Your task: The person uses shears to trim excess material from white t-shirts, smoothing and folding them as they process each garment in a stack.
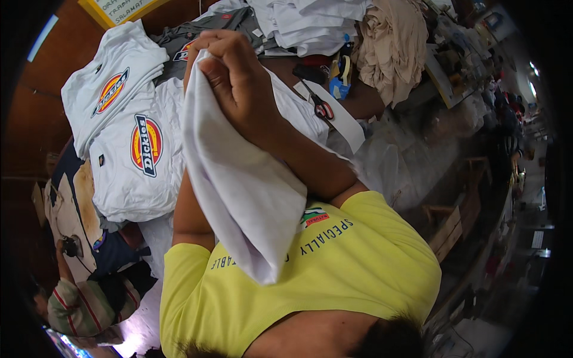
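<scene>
Apparently work is partway: printed shirts [126,196] lie on the worktop [365,108], but the white cloth [245,185], not yet laid down, hangs from the clenched right hand [237,82], the mostly hidden left hand [190,67] unreadable.

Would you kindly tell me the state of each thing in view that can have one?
White cloth: held up, hanging in folds.
Right hand: closed on its top.
Left hand: mostly hidden, grip unclear.
White shirts: piled, prints showing.
Grey clothes: heaped.
Beige cloth: bunched, crumpled.
Scissors: lying at a white strip, apparently shut.
Clear plastic: crumpled.
</scene>
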A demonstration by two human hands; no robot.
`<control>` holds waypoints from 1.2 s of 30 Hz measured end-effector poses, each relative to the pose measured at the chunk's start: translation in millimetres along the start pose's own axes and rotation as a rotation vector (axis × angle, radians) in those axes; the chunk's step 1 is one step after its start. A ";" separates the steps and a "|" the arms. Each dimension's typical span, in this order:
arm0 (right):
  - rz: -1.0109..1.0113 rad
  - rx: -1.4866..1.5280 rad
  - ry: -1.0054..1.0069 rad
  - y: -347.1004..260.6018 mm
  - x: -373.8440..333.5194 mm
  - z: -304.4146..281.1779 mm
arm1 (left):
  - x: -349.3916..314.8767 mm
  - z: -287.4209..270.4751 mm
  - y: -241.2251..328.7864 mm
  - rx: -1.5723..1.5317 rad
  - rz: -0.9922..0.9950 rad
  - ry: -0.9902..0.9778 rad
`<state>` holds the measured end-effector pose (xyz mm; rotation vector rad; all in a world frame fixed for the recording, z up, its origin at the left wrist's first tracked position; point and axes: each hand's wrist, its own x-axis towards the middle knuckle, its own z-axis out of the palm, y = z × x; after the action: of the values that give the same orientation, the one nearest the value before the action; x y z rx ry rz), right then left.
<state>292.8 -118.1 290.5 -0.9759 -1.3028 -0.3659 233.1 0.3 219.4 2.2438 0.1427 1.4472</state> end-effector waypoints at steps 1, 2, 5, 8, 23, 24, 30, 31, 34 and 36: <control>0.055 -0.009 -0.036 1.1 -4.5 -5.5 | 1.4 -0.9 10.2 -0.092 -0.019 0.035; 0.123 -0.050 -0.070 3.2 -7.2 -10.2 | -1.4 -3.1 26.4 -0.201 -0.075 0.070; 0.223 -0.179 -0.093 8.1 -6.9 -27.9 | -17.5 -19.8 91.3 -0.700 -0.571 0.128; 0.112 -0.296 0.056 17.7 12.2 -50.7 | -57.0 -51.1 90.0 -1.206 -0.492 0.027; -0.136 -0.634 0.616 82.8 93.8 -217.9 | 144.9 20.2 110.3 -1.062 -0.332 -0.096; -0.128 -0.712 0.609 67.5 71.7 -207.6 | 162.5 40.5 118.8 -0.829 -0.285 -0.082; 0.250 -0.530 0.066 60.3 -143.2 -111.5 | 85.2 140.9 187.2 -0.718 0.446 -0.630; 0.341 -0.474 -0.037 62.2 -161.8 -109.0 | 77.5 128.7 206.6 -0.539 0.558 -0.857; 0.342 -0.424 -0.149 70.3 -150.1 -122.4 | 60.6 114.3 227.5 -0.371 0.854 -0.871; 0.203 -0.459 -0.083 86.3 -106.5 -137.8 | 52.9 110.3 213.5 -0.594 0.916 -0.341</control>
<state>413.0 -204.9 164.9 -1.5106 -1.2030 -0.4819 319.8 -207.5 318.8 2.0321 -1.3821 1.1878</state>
